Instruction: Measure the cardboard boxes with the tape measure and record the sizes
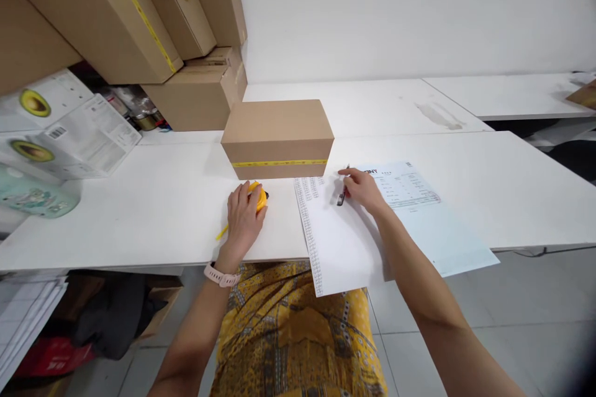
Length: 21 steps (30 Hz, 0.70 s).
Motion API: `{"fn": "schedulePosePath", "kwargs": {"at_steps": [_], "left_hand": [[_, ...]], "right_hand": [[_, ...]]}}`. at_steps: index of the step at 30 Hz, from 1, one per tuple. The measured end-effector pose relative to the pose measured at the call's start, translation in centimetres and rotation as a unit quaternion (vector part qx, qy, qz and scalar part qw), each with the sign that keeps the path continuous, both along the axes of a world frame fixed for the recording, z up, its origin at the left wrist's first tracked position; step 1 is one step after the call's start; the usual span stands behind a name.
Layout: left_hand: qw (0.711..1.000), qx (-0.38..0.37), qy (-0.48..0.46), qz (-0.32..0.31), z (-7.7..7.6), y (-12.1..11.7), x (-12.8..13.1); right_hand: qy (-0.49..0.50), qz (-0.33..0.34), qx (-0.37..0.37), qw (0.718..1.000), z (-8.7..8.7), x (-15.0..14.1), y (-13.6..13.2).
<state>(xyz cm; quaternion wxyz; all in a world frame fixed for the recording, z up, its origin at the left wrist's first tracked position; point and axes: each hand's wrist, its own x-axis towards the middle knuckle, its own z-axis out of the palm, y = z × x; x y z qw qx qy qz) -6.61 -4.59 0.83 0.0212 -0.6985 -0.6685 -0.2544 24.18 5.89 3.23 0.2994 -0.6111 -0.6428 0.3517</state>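
Observation:
My left hand (pixel 243 217) is wrapped over a yellow tape measure (pixel 261 199) on the white table. A short strip of its yellow blade (pixel 222 232) sticks out beneath the palm. My right hand (pixel 363 189) rests above a white notebook page (pixel 344 248) with a spiral pattern along its left edge. Its index finger points left, while the curled fingers hold a dark pen (pixel 341 198), partly hidden by them. Just beyond both hands stands a closed cardboard box (pixel 279 127) with yellow tape along its front.
A pale blue printed sheet (pixel 419 223) lies under my right forearm and overhangs the table edge. Stacked cartons (pixel 195 95) fill the back left. Avocado-printed boxes (pixel 69 123) and a mint-green container (pixel 40 192) sit at the left. A white table (pixel 465 186) extends rightward.

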Motion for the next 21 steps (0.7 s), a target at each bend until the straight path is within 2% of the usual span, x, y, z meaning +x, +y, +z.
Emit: {"fn": "schedulePosePath", "kwargs": {"at_steps": [2,4,7,9,11,16,18,21], "left_hand": [[1.000,0.005,0.002,-0.027,0.4,-0.2,1.0],[0.995,-0.021,-0.010,-0.101,0.8,-0.1,2.6],[0.964,-0.103,-0.018,-0.246,1.3,1.0,5.3],[0.939,-0.150,-0.015,-0.310,1.4,2.4,6.9],[0.926,-0.177,-0.012,-0.333,1.2,4.0,7.8],[0.919,-0.164,-0.021,-0.358,0.5,6.5,7.9],[0.919,-0.149,-0.025,-0.365,0.2,6.6,7.6],[0.919,-0.143,-0.007,-0.367,-0.3,6.5,7.3]], "right_hand": [[0.202,0.015,-0.026,0.979,0.5,1.7,-1.5],[0.297,0.035,-0.011,0.954,1.1,3.0,-3.0],[0.301,0.013,0.056,0.952,1.9,3.2,-4.3],[0.289,-0.016,0.088,0.953,2.3,2.4,-4.3],[0.302,-0.006,0.068,0.951,2.4,1.3,-3.7],[0.353,0.147,-0.110,0.918,1.5,-0.9,-0.9],[0.347,0.140,-0.120,0.920,0.3,-1.5,0.2],[0.310,0.073,-0.065,0.946,-1.7,-2.3,1.3]]}}
